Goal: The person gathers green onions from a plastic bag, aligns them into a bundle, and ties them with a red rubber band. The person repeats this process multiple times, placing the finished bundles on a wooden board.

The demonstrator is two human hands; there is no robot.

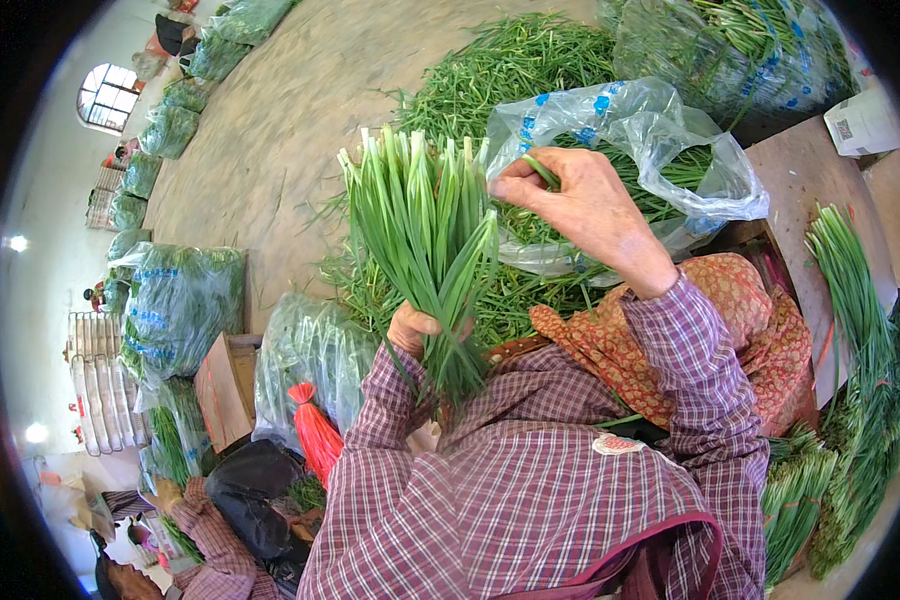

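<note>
My left hand (414,328) grips a bunch of long flat green leaves, likely garlic chives (420,217), low down; the pale cut stem ends point up and away from me. Just right of the stem ends, my right hand (562,187) pinches a short green piece between thumb and fingers. Behind both hands, a clear plastic bag with blue print (645,105) lies with its mouth wide, green stalks inside it. A heap of loose green leaves (525,52) spreads on the floor behind and under the bag.
Tied green bundles (855,292) lie at the right. A full plastic bag (735,60) stands at the upper right. Red plastic ties (316,435) hang left of my body, by another bag (307,352). A co-worker in a checked sleeve (217,517) is at the lower left. Packed bags (184,307) line the left.
</note>
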